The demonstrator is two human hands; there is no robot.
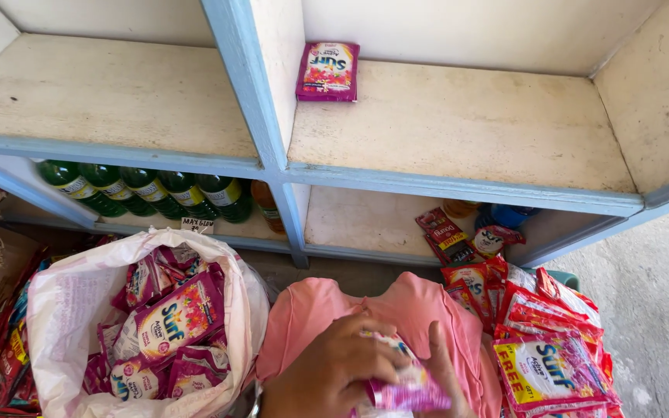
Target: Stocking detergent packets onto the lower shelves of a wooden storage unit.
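Note:
Both of my hands are at the bottom middle, above my pink-clothed lap. My left hand [327, 368] closes over a stack of pink sachets [410, 391], and my right hand [444, 375] supports the same stack from the right, mostly hidden behind it. One purple-pink sachet [327, 71] lies flat at the back left of the upper right shelf compartment [466, 124]. A white plastic bag [67, 310] at the lower left is open and full of several pink sachets [178, 317].
A pile of red and pink sachets [547, 340] sits at the lower right. Green bottles [149, 193] lie in a row on the lower left shelf, an orange bottle [269, 205] beside them. Red packets [447, 232] lie on the lower right shelf. A blue divider [238, 77] separates the compartments.

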